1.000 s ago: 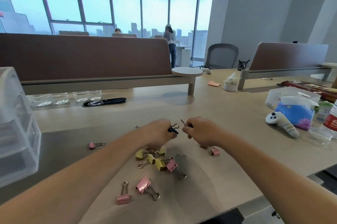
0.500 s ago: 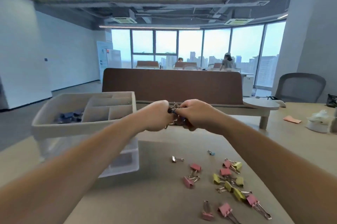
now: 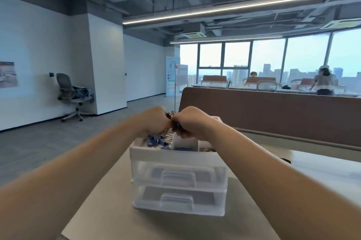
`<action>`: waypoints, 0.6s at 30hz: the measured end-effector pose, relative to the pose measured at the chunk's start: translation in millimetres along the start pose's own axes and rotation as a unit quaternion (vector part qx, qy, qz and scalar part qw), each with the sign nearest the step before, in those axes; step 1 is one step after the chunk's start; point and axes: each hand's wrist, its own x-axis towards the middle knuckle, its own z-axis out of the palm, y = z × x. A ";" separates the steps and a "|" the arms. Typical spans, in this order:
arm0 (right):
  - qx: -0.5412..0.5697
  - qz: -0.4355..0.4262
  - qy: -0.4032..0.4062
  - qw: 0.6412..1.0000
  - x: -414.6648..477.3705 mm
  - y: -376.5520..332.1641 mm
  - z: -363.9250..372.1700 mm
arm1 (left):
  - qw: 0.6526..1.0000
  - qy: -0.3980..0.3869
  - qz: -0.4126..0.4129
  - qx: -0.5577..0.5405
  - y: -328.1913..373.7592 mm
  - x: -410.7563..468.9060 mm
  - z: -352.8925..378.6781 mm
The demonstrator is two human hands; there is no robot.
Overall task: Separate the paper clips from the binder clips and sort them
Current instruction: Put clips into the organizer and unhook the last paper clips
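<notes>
left hand [image 3: 154, 122] and right hand [image 3: 192, 124] over the drawer box [image 3: 179, 161] near the table [image 3: 109, 210] left edge, fingers clamped on one dark binder clip [image 3: 177, 126]. Pull apart low over the tray, then release above the blue pile [image 3: 156, 142].

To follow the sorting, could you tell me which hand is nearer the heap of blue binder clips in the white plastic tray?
Left. The left hand is above the heap of blue binder clips; the right hand is above the white plastic tray's middle compartment.
</notes>
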 end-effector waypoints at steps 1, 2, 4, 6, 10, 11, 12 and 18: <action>0.011 0.003 -0.004 1.000 7.8 -2.1 6.5 | 1.000 -0.002 -0.010 -0.012 -4.7 2.7 -2.3; 0.019 0.006 -0.005 1.000 17.4 -8.4 15.9 | 1.000 -0.006 -0.025 -0.018 -12.0 7.3 -7.8; 0.029 0.011 -0.005 1.000 31.1 -15.5 27.3 | 0.999 -0.007 -0.039 -0.012 -18.5 12.6 -12.7; 0.057 0.021 -0.007 0.998 42.5 -23.5 36.8 | 0.998 -0.010 -0.053 -0.024 -26.6 19.0 -15.7; 0.099 0.029 0.016 0.995 55.6 -25.1 44.3 | 0.999 -0.001 -0.041 -0.023 -44.5 30.8 -16.5; 0.091 0.038 0.010 0.995 57.3 -24.2 45.2 | 0.999 -0.002 -0.033 -0.019 -49.0 32.2 -15.8; 0.085 0.039 0.007 0.996 59.3 -22.5 45.1 | 0.999 -0.007 -0.031 -0.020 -51.3 32.4 -15.4; 0.083 0.042 0.034 0.995 62.9 -18.0 42.9 | 0.999 -0.033 -0.012 -0.015 -55.0 26.8 -13.0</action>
